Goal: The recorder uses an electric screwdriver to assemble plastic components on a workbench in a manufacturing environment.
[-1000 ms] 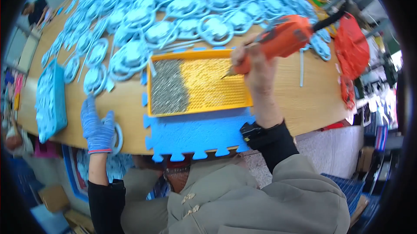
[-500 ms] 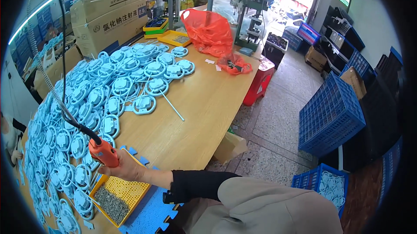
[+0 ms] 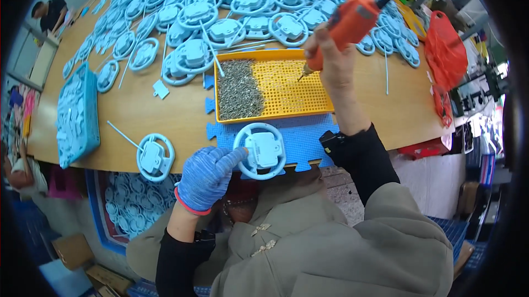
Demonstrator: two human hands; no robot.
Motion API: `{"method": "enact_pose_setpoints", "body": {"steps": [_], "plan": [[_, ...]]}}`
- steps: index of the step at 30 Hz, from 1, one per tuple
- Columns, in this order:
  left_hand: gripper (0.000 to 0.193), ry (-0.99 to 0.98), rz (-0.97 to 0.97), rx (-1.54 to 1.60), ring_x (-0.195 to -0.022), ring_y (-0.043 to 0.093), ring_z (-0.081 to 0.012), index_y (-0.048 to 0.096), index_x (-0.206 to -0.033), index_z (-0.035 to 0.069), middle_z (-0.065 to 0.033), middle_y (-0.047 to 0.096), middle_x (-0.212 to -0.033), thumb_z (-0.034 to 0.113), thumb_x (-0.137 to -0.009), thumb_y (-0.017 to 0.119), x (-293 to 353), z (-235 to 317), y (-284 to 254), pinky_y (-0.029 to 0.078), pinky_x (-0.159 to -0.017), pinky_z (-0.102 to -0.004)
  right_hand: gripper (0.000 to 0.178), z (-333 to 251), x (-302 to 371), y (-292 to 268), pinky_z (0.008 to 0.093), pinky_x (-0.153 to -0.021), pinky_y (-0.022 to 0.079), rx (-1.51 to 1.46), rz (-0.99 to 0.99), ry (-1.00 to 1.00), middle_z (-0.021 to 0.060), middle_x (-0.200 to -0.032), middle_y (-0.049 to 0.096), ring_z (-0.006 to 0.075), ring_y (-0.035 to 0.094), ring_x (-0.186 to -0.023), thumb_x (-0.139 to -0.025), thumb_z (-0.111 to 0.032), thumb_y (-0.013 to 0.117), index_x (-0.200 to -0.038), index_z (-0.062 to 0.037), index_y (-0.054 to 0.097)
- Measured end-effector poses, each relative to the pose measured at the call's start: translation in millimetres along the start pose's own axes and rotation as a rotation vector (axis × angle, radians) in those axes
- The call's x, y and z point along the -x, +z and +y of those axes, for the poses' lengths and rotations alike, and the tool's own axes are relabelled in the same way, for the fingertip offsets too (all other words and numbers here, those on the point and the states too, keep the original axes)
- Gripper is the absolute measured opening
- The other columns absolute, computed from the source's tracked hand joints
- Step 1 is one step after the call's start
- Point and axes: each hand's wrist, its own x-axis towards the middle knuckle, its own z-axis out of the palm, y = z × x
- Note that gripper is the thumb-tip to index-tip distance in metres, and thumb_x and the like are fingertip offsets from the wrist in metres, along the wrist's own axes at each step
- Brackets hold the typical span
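My left hand (image 3: pixel 205 178), in a blue knit glove with a red cuff, grips the left rim of a light blue plastic steering-wheel-shaped part (image 3: pixel 263 149). This part lies over the blue foam mat (image 3: pixel 306 134) at the table's front edge. Bare and closed, my right hand (image 3: pixel 337 71) holds an orange electric screwdriver (image 3: pixel 352 20), its thin bit pointing down over the yellow perforated tray (image 3: pixel 275 117). A heap of small screws (image 3: pixel 238 90) fills the left side of the tray. Whether the bit carries a screw is too small to tell.
Many similar blue wheel parts (image 3: pixel 250 2) pile up behind the tray. One wheel with a rod (image 3: pixel 155 157) lies left of my glove. A teal basket (image 3: pixel 80 115) stands further left, and a blue crate (image 3: pixel 129 209) sits below the table. A red bag (image 3: pixel 443 49) is at right.
The view has swung left and down onto the mat. My gloved left hand and the wheel part have come into view. My right hand still holds the screwdriver, now over the tray.
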Motion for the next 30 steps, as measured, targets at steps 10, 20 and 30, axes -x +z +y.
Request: {"method": "enact_pose_setpoints", "body": {"steps": [10,20,30], "plan": [[0.032,-0.109,0.285,-0.194,-0.085,0.056,-0.0295,0.063,-0.102,0.009,-0.0096,0.058,-0.093,0.01,-0.07,0.069,-7.9,38.7,26.0,0.043,-0.078,-0.0405,0.03,-58.0,21.6,20.9,0.0294,-0.056,0.043,-0.189,-0.129,-0.036,0.0053,-0.066,0.054,0.0162,0.054,-0.059,-0.086,-0.033,0.065,-0.091,-0.0072,0.051],[0.017,-0.096,0.467,0.033,-0.079,0.058,-0.0281,0.069,-0.078,0.007,-0.0092,0.062,-0.081,0.014,-0.065,0.076,-69.5,42.7,53.5,0.043,-0.074,-0.0389,0.051,-75.2,56.7,45.0,0.0277,-0.057,0.037,-0.261,-0.255,0.051,0.0003,-0.066,0.047,0.0117,0.045,-0.056,-0.084,-0.058,0.054,-0.095,-0.0086,0.051],[0.021,-0.051,0.371,0.046,-0.085,0.057,-0.028,0.067,-0.085,0.006,-0.0087,0.062,-0.084,0.013,-0.066,0.075,-46.9,43.9,45.4,0.041,-0.08,-0.0382,0.053,-77.3,70.3,54.9,0.027,-0.051,0.039,-0.252,-0.383,0.047,0.0,-0.064,0.047,0.0117,0.046,-0.053,-0.084,-0.059,0.053,-0.096,-0.0075,0.048]]}}
